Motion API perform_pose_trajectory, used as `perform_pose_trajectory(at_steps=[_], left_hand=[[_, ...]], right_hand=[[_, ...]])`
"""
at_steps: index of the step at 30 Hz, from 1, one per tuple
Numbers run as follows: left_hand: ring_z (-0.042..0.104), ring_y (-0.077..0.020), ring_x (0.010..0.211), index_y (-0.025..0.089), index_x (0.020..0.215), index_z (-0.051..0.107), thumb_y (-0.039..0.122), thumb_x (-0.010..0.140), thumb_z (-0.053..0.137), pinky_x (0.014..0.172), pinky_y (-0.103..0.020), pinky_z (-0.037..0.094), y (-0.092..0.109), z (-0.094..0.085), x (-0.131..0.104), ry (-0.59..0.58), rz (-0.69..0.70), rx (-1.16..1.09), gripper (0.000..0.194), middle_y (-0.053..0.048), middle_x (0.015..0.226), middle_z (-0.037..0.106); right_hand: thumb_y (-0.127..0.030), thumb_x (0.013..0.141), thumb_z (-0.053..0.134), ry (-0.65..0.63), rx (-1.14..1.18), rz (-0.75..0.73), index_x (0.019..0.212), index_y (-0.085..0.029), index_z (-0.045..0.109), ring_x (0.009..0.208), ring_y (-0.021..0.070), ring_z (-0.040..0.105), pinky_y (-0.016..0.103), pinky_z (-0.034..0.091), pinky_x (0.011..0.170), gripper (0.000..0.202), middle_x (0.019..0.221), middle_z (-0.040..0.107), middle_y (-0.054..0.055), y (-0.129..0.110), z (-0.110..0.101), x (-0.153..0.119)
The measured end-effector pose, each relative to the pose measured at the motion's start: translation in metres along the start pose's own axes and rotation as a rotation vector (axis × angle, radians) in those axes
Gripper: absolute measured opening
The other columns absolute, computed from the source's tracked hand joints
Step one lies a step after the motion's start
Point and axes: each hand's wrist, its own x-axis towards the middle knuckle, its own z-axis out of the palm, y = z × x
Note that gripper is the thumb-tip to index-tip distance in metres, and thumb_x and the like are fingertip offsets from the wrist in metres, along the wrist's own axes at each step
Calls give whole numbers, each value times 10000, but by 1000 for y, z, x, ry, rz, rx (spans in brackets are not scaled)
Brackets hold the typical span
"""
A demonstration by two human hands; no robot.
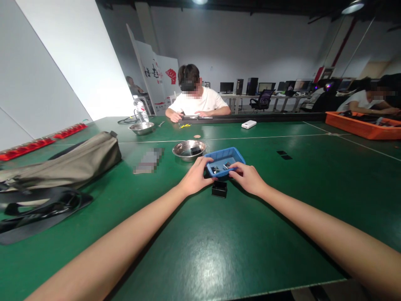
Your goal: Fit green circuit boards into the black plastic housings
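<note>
Both hands at work over a shallow blue basket (224, 153), which stands on the green bench (200, 242) in front of the wearer. The left hand (198, 175) grasps the basket at its near left corner, the fingers on the side rim and the thumb at the near edge. The right hand (249, 179) is at the near right corner, with fingers bent over the rim beside the small parts (215, 169) lying within; whether they pinch a part or only the rim cannot be told. A black box (219, 190), apparently open-topped, rests on the bench just in front of the basket, between the hands and touched by neither. To the left, beyond the left hand, a steel bowl (184, 157) contains a black piece (196, 150).

The step in hand appears to be the handling of small parts at the basket, the left hand steadying and the right hand selecting. The next move calls for a secure fingertip hold on a single part, enough lift to clear the rim, and a steady basket, with care not to knock the black box close by.
</note>
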Motion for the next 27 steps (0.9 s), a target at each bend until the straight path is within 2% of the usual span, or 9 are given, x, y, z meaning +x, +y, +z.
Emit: perform_pose_trajectory(at_steps=[2,4,6,8,11,15,19,23,27], left_hand=[[593,-285,1149,218,1245,503,329,720,768,990,-452,526,1,-1,0,6,-38,44,599,-90,1243,528],[596,-284,1145,229,1223,502,327,714,765,988,-441,525,4,-3,1,11,-55,84,581,-84,1264,516],[597,-287,1155,233,1213,500,312,721,751,980,-432,529,7,-5,1,7,-42,113,559,-90,1307,497],[585,-295,1196,234,1208,501,285,737,725,983,-428,531,10,-7,1,-10,1,136,524,-98,1351,480],[543,-304,1282,238,1203,503,256,763,686,1015,-431,521,11,-8,0,-25,86,162,477,-109,1410,453],[506,-301,1335,232,1194,504,239,779,678,1047,-437,507,12,-9,0,-29,185,196,450,-124,1451,436],[503,-300,1340,224,1195,504,209,767,687,1053,-438,505,13,-10,1,-28,207,221,466,-134,1458,437],[502,-303,1341,229,1199,511,200,762,690,1060,-445,500,13,-9,0,-22,203,220,473,-131,1458,438],[511,-305,1329,229,1196,517,225,773,691,1046,-445,511,13,-9,0,-17,202,210,458,-133,1452,443]], right_hand=[[-368,918,546,18,6,6,1035,-230,669,687,205,699,313,490,704,218,753,745,17,-1,-2,0],[-343,931,521,103,-98,-42,1027,-227,679,648,197,675,314,491,697,219,708,724,12,-1,-6,0],[-277,918,521,200,-288,-177,984,-217,699,699,211,659,331,490,732,199,740,718,38,-1,-12,1],[-189,887,520,239,-449,-335,984,-196,714,833,242,646,357,486,799,217,866,725,87,-1,-18,3],[-101,831,525,159,-577,-469,1127,-160,696,1026,286,601,403,463,881,346,1105,692,148,-3,-21,4],[-72,809,527,4,-612,-508,1258,-154,633,1162,299,555,455,393,969,468,1290,625,162,-3,-19,5],[-77,841,509,-75,-630,-496,1222,-135,646,1074,283,582,445,377,955,409,1193,665,154,-5,-17,5],[-110,884,508,-31,-632,-497,1115,-122,687,991,275,590,428,404,914,292,1094,676,156,-4,-18,7],[-62,907,458,-8,-601,-570,1082,-137,696,934,245,602,399,449,855,305,1055,689,138,4,-19,10]])
